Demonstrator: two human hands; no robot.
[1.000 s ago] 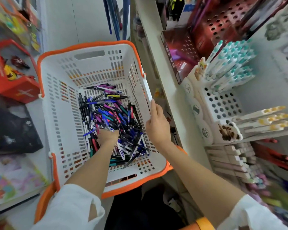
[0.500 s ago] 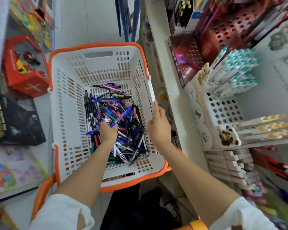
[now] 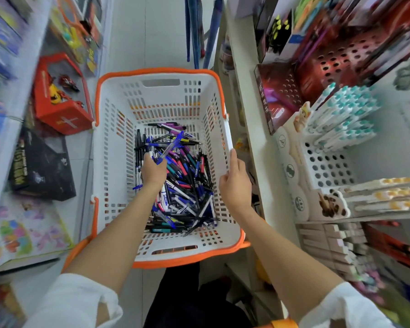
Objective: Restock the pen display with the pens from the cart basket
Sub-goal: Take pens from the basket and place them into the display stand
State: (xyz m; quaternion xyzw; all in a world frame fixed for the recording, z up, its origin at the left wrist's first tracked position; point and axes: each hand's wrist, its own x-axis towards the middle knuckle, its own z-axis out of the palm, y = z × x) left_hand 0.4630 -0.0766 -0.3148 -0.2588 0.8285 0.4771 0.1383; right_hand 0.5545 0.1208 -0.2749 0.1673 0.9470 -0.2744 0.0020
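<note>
head view | left hand [image 3: 153,171] curled round blue pens [image 3: 173,145], just above the pile [image 3: 189,185] in the basket [image 3: 161,72] | right hand [image 3: 234,183] grips the basket's right wall | step: picking up | next: carry right to pen display [image 3: 329,162], tips aligned to holes

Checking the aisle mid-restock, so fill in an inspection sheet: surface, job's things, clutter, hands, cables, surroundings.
Surface: pale floor between shelves.
Job's things: basket holds a tangled pile of mixed pens; display on the right shows open holes below teal-capped pens.
Clutter: nothing seen beyond shelf stock.
Hands: left hand pinches a blue pen above the pile; right hand grips the basket's right rim.
Cables: nothing seen.
Surroundings: red box and printed packs on the left shelf; stock at the edges is blurred.
</note>
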